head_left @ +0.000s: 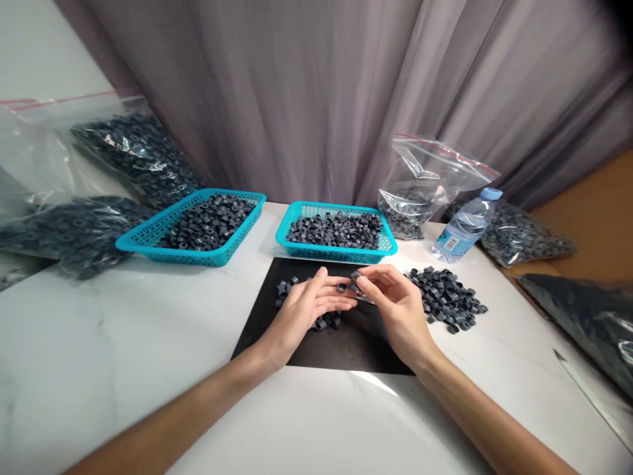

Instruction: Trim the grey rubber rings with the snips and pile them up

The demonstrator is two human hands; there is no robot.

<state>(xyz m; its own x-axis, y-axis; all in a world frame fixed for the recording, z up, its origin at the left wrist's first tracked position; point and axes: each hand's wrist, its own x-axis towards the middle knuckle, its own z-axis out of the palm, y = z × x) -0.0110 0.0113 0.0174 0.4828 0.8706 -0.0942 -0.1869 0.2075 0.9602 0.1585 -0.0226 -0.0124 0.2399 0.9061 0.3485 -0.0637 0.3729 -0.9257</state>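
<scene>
My left hand (316, 297) is turned partly palm-up, fingers stretched toward the right. A small dark grey plastic ring (341, 287) rests on its fingers, near the tips. My right hand (395, 297) pinches another dark grey plastic piece (355, 277) between thumb and fingertips, close to the left fingertips. Both hands are above a black mat (326, 349). Loose dark grey pieces (329, 321) lie on the mat beneath and behind my left hand, which partly hides them. Beside my right hand, a pile of similar pieces (448, 300) sits on the white table.
Two blue plastic baskets, a left one (222, 254) and a middle one (336, 252), hold many pieces. Filled clear bags (133, 158) stand at left. At right are a zip bag (410, 204), a water bottle (467, 224) and more bags (529, 234) by cardboard (593, 211).
</scene>
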